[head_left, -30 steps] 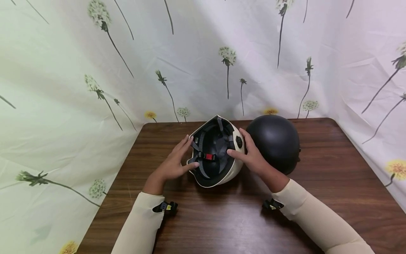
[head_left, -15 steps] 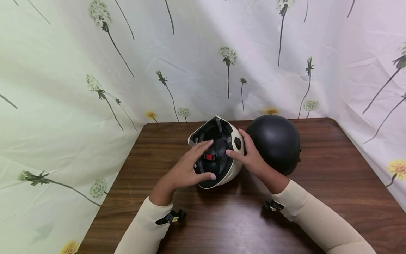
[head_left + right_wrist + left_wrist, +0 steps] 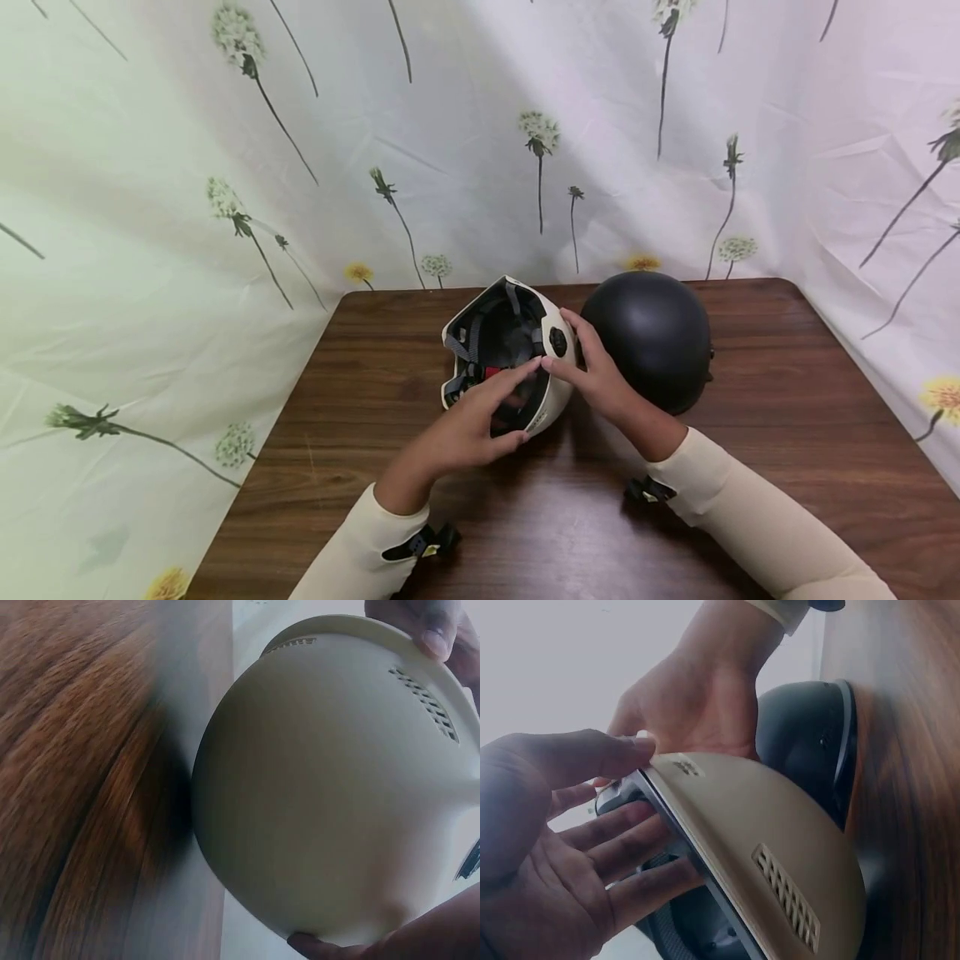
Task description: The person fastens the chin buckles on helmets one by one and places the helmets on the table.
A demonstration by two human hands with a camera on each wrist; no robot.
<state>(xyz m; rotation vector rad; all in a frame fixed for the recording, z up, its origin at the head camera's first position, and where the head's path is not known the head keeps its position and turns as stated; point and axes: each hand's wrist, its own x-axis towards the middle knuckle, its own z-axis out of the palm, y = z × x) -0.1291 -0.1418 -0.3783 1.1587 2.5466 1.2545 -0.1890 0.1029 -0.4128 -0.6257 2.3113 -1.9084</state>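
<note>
Helmet (image 3: 557, 396) in cream lies shell-down on the table (image 3: 525, 533), left of the black helmet (image 3: 645, 333), its opening tipped up and to the left. I have it in both hands. My left hand (image 3: 476, 429) straddles the near rim (image 3: 701, 840), partly open, thumb outside and fingers inside. My right hand (image 3: 600, 379) cups the right side, thumb at the edge beside the black dial (image 3: 558, 340), fingers against the shell. Firmness of hold cannot be told. Step in hand, in my judgement: steadying or turning it. Next move calls for an even grip, clear of the red buckle (image 3: 492, 372). Markings: no brand or label legible; vent grille (image 3: 787, 900) noted, without readable lettering.
</note>
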